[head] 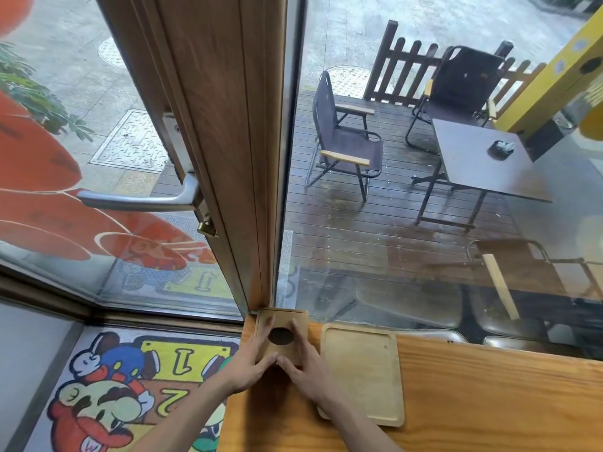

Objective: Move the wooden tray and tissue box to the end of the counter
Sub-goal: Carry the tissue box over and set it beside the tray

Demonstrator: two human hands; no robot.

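— Hands were where?
— Both lay on the tissue box (282,334): the left hand (251,363) flat against its left side, the right hand (305,368) on its right, fingers spread open, pressing rather than curled around it.
— And the box?
— It stood at the counter (489,396) end, against the door frame (228,141). The wooden tray (363,370) lay flat just beside it, on the right.

- Wooden counter (489,396), orange-toned, running rightward from the door frame.
- Wooden tissue box (282,336) at its far left end.
- Wooden tray (362,370) flat just right of the box.
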